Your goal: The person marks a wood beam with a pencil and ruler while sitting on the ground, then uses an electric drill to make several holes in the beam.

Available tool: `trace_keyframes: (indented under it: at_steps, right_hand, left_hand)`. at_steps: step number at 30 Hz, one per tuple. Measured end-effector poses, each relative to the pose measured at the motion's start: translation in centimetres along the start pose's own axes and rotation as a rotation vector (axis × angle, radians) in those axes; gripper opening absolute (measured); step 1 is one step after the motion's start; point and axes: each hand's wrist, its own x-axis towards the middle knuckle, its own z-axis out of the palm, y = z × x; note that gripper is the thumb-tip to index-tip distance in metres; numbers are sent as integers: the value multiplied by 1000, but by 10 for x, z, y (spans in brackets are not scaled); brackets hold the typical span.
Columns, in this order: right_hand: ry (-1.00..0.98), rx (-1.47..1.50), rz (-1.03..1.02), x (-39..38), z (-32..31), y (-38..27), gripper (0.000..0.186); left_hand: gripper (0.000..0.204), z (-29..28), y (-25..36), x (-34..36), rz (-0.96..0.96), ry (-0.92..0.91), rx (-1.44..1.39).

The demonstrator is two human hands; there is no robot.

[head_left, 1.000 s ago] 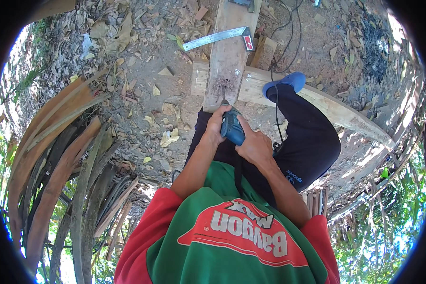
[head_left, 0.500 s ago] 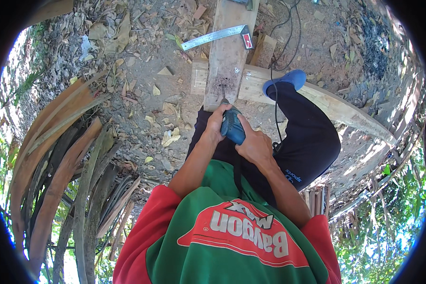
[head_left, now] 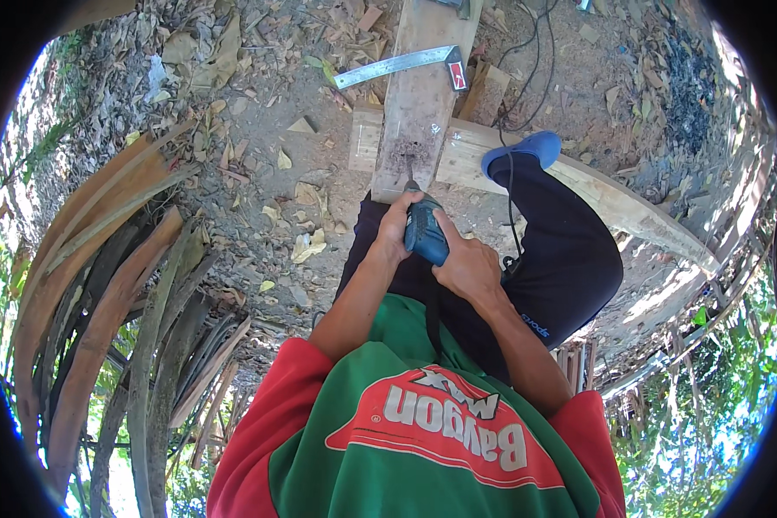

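Observation:
Both my hands are closed round a dark blue corded power drill (head_left: pixel 426 233). My left hand (head_left: pixel 396 224) grips its front, near the chuck. Around the rear and handle wraps my right hand (head_left: pixel 468 263). The thin bit (head_left: pixel 411 167) points away from me and meets a wooden plank (head_left: pixel 401 112). Dark holes and wood dust (head_left: pixel 414 153) mark the plank where the bit touches it; how deep the bit sits I cannot tell. Farther up, a try square (head_left: pixel 397 66) with a metal blade lies across the plank.
Under the plank crosses a long board (head_left: pixel 596 186), with my blue shoe (head_left: pixel 522 154) resting at it. A black cord (head_left: pixel 511 203) runs past my right leg. Timber offcuts (head_left: pixel 112 319) are piled at left. Dry leaves (head_left: pixel 309 246) and wood scraps litter the dirt.
The view has shifted slightly, so the plank and try square appear a little to the right. Both hands keep their hold on the drill, and the bit stays at the dusty patch.

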Motion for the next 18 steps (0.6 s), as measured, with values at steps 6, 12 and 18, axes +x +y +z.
trace_keyframes:
  at_steps: [6,12,18]
  right_hand:
    - [-2,-1,-7,6,-4,0,93]
    - [-16,-8,5,6,-5,-1,93]
    - [-24,-31,-1,11,0,2,96]
  left_hand:
    - [36,-1,2,7,15,-27,-29]
    - [36,-1,1,7,20,-27,-43]
    - [39,-4,0,11,34,-8,-29]
